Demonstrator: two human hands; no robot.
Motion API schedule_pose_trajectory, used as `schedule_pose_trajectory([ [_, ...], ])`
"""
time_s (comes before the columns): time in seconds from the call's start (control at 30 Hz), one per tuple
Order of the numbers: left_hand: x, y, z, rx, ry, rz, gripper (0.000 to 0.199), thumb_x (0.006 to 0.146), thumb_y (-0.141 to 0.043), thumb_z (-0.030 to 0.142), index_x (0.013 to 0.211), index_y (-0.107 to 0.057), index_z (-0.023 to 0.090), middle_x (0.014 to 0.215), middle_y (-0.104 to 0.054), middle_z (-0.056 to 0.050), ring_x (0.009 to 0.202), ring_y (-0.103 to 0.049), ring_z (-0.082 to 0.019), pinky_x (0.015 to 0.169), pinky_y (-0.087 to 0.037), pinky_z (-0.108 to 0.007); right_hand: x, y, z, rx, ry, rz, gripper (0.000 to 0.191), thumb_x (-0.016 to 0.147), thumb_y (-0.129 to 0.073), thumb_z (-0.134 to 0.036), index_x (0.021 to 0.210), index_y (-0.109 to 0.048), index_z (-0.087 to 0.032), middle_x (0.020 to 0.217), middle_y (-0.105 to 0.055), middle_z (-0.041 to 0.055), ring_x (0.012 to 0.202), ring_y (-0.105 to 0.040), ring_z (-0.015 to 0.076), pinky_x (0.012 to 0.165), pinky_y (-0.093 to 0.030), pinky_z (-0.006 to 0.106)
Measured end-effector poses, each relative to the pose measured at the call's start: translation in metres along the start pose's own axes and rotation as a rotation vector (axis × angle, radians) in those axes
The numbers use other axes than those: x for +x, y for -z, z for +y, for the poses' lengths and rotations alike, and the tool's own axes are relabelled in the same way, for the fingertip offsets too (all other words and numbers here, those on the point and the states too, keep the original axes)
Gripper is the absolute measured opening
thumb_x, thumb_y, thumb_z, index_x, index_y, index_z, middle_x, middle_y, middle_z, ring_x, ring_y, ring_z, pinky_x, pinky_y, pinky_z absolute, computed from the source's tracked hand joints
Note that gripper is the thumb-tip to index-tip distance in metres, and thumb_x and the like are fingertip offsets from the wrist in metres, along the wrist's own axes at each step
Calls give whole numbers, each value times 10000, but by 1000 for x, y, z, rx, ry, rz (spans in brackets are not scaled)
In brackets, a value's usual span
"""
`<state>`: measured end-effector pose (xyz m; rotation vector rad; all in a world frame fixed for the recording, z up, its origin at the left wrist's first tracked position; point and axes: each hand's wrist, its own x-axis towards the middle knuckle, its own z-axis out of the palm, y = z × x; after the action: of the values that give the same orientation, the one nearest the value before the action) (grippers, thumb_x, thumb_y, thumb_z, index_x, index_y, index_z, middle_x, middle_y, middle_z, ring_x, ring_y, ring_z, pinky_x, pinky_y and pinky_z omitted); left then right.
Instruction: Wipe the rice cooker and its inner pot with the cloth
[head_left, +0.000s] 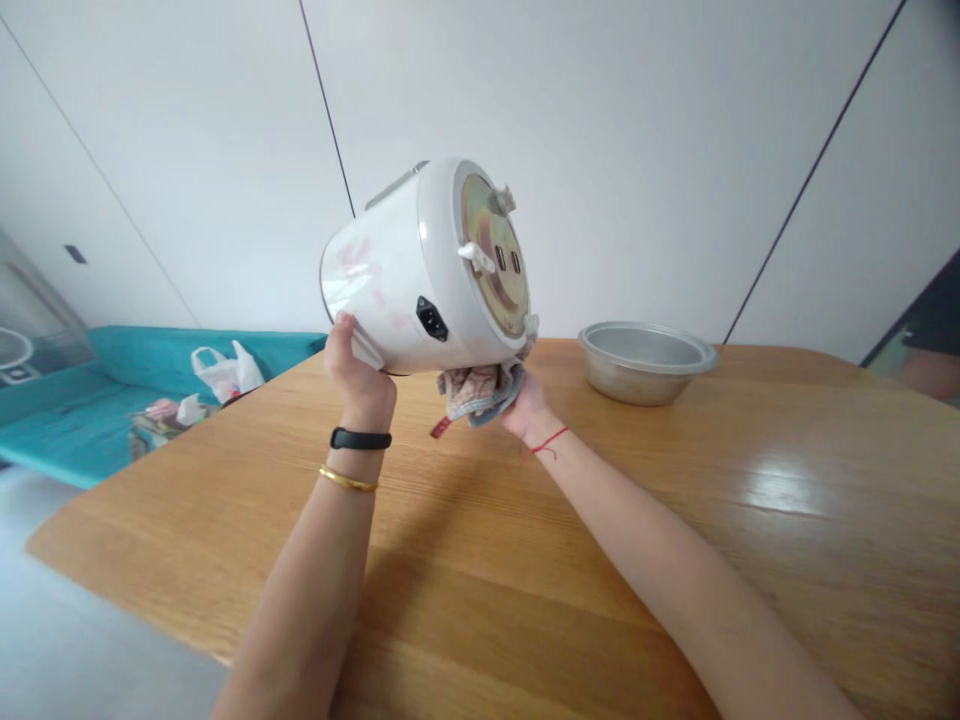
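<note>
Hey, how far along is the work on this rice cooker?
Done: the aluminium inner pot looks already out, standing on the wooden table. In hand: the left hand grips the white rice cooker body, tipped to show its base, while the right hand holds a cloth against its lower edge. Left, it seems: pink marks remain on the body, and the pot sits outside it.

Single head-worn view, facing forward and down, close above left hand (360, 375), right hand (529, 410), wooden table (487, 600).
</note>
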<state>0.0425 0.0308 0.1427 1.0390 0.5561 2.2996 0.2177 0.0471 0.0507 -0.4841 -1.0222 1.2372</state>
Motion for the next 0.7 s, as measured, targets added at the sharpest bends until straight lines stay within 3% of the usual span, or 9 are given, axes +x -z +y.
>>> schedule_pose_trajectory([
  [0.07, 3, 6, 1, -52, -27, -4, 409, 744, -761, 599, 812, -653, 210, 869, -658, -29, 1006, -670, -225, 846, -553, -306, 4, 12, -18, 54, -63, -80, 398, 873, -525, -574, 989, -657, -217, 1126, -727, 99, 1139, -660, 294, 937, -583, 525],
  [0.23, 5, 20, -5, 60, 5, -76, 482, 731, -792, 512, 594, -439, 214, 639, -383, 27, 640, -504, -130, 567, -409, -252, -4, 46, -46, 106, -58, 3, 472, 909, -533, -663, 932, -690, -219, 1048, -739, 90, 1064, -689, 282, 889, -604, 461],
  [0.4, 3, 20, -7, 142, 2, -166, 577, 733, -793, 525, 552, -340, 216, 613, -249, 34, 544, -305, -107, 478, -263, -262, -1, 71, -85, -134, -75, 88, 677, 897, -488, -836, 901, -701, -193, 903, -715, 104, 977, -695, 317, 787, -611, 466],
  [0.5, 2, 19, 2, 164, 3, -184, 584, 735, -798, 517, 554, -331, 218, 602, -244, 30, 547, -325, -118, 477, -264, -271, -2, 65, -122, -310, 56, 128, 637, 982, -482, -774, 978, -727, -186, 929, -707, 75, 1047, -678, 292, 839, -597, 444],
  [0.6, 1, 18, 15, 169, -14, -234, 574, 741, -798, 491, 549, -330, 219, 594, -234, 32, 537, -327, -115, 473, -260, -273, -18, 42, -161, -486, 261, 151, 473, 1066, -524, -585, 1051, -744, -166, 1066, -710, 59, 1127, -651, 252, 946, -546, 439],
  [0.7, -6, 14, 25, 213, -36, -326, 589, 705, -815, 479, 532, -318, 215, 575, -212, 46, 503, -264, -91, 451, -206, -266, -47, 14, -189, -707, 434, -59, 441, 1000, -662, -574, 1143, -746, -166, 1163, -699, 58, 1184, -629, 276, 1042, -497, 495],
])
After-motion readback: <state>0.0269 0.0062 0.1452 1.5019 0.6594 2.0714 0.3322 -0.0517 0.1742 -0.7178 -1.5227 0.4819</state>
